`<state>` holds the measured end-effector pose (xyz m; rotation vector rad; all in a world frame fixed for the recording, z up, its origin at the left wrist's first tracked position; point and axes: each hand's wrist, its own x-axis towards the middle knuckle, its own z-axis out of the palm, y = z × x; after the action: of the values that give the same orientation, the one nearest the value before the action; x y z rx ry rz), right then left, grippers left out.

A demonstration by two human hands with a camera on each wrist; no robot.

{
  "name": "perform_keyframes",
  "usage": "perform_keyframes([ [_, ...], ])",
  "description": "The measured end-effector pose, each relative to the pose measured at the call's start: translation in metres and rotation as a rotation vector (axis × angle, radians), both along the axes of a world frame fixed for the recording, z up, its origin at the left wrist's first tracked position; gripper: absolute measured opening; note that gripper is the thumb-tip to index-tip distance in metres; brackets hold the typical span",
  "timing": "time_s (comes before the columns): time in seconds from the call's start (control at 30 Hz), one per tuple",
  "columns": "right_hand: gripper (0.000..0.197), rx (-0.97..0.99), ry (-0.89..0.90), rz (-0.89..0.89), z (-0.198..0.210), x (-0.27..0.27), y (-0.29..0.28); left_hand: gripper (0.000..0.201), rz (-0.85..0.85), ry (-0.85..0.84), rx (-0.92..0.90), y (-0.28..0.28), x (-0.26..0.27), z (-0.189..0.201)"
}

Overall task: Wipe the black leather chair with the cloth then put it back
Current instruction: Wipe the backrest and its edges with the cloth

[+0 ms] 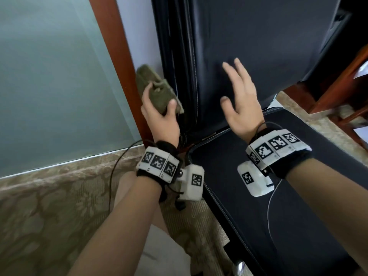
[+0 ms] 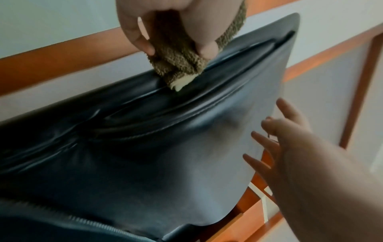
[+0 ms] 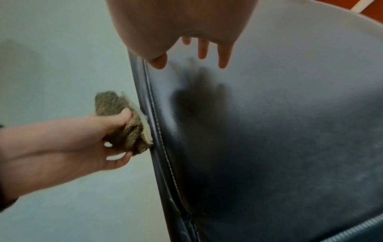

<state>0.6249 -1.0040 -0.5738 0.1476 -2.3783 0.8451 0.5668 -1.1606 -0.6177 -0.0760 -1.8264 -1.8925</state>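
Chair (image 1: 249,46), black leather, slick backrest and top cut off, right hand (image 1: 240,100) splayed wide just off the backrest holding nothing, left hand (image 1: 159,114) bunching the olive terry cloth (image 1: 157,90), likely soft and light, against the stitched side edge, contact patch hidden.

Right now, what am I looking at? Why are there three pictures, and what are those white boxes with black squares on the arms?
No robot here: these are a person's two hands. The white boxes are little cameras strapped to the wrists. The big picture comes from a camera on the person's head; the other two look along each hand. The left hand grips a bunched brownish-green cloth and presses it on the side edge of the black leather chair. The right hand is open, fingers spread, in front of the chair's back; I cannot tell if it touches. Patterned carpet covers the floor.
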Motion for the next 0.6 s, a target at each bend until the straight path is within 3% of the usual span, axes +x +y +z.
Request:
perform_keyframes([
  [0.1, 0.063, 0.076, 0.072, 0.011, 0.012, -0.004, -0.014, 0.057, -0.068, 0.031, -0.162, 0.002, -0.005, 0.016],
  [0.27, 0.059, 0.136, 0.038, 0.022, 0.011, -0.014, -0.025, 0.064, -0.119, -0.036, -0.274, -0.004, -0.01, -0.002],
  [0.37, 0.059, 0.137, 0.022, 0.014, 0.009, -0.017, -0.025, 0.063, -0.196, -0.003, -0.173, -0.013, -0.01, -0.005],
  [0.5, 0.06, 0.136, 0.073, -0.042, 0.018, -0.024, -0.022, 0.063, -0.164, 0.027, 0.073, -0.019, -0.019, 0.006],
  [0.6, 0.062, 0.119, 0.049, -0.057, 0.02, -0.03, -0.023, 0.064, -0.269, 0.072, 0.037, -0.012, -0.025, 0.019],
])
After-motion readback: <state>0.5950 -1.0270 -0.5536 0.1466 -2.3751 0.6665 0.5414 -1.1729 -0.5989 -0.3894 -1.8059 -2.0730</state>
